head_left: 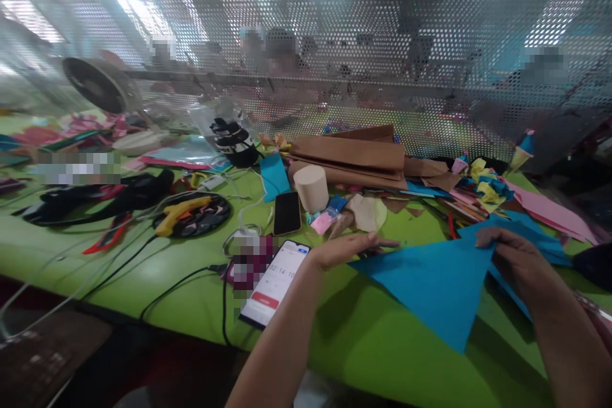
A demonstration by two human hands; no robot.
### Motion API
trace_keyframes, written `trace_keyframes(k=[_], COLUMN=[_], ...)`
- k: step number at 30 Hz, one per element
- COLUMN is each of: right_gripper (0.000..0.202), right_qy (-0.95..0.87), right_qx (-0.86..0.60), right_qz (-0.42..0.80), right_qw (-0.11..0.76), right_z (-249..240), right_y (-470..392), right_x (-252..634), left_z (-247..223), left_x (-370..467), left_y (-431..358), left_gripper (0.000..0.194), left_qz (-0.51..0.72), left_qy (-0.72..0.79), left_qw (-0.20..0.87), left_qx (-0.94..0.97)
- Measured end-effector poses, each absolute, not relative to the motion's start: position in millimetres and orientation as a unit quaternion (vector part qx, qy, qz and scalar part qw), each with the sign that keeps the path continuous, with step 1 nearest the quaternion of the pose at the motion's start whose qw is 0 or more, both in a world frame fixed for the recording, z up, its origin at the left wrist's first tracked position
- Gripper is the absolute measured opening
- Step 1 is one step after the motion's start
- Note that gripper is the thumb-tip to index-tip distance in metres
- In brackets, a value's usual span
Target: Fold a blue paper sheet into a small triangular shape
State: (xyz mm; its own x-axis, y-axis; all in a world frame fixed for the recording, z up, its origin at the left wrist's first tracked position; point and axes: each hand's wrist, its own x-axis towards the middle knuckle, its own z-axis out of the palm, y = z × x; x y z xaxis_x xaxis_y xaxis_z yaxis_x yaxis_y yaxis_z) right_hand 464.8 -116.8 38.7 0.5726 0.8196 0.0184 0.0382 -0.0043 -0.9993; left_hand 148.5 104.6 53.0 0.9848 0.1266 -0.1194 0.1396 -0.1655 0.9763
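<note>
A folded sheet of blue paper [435, 287] is stretched between my hands above the green table, one pointed corner hanging down. My right hand [521, 268] pinches its upper right corner between thumb and fingers. At the opposite corner, my left hand [349, 250] holds the paper with fingers fairly straight; the grip is partly hidden beneath the hand. Below my left forearm lies a phone [277, 284] with a timer on its lit screen. More blue paper [535, 236] lies behind my right hand.
A dark-screened phone [287, 213], a cream-coloured roll [310, 188] and folded brown paper [349, 159] are beyond my left hand. Left are a yellow glue gun [184, 213], a red-handled cutter [109, 234], cables and a fan [98, 86]. A perforated metal screen [306, 76] borders the table.
</note>
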Motion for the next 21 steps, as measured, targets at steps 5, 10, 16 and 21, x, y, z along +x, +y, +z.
trace_keyframes(k=[5, 10, 16, 21], right_gripper=[0.017, 0.019, 0.014, 0.026], right_qy=[-0.371, -0.425, -0.432, -0.440], right_qx=[-0.625, -0.631, -0.652, -0.720], right_qz=[0.294, 0.277, 0.252, 0.076], right_qw=[0.621, 0.587, 0.570, 0.531], right_z=[36.4, 32.2, 29.9, 53.1], right_y=[-118.1, -118.6, -115.5, -117.2], right_x=[457.2, 452.0, 453.7, 448.3], left_z=[51.0, 46.1, 43.0, 46.4], left_x=[158.7, 176.0, 181.0, 182.6], left_y=[95.5, 80.7, 74.1, 68.6], left_gripper=[0.064, 0.038, 0.025, 0.024], left_qz=[0.023, 0.056, 0.095, 0.116], left_qy=[0.119, 0.130, 0.167, 0.212], left_qw=[0.593, 0.546, 0.527, 0.456], left_qx=[0.796, 0.826, 0.828, 0.856])
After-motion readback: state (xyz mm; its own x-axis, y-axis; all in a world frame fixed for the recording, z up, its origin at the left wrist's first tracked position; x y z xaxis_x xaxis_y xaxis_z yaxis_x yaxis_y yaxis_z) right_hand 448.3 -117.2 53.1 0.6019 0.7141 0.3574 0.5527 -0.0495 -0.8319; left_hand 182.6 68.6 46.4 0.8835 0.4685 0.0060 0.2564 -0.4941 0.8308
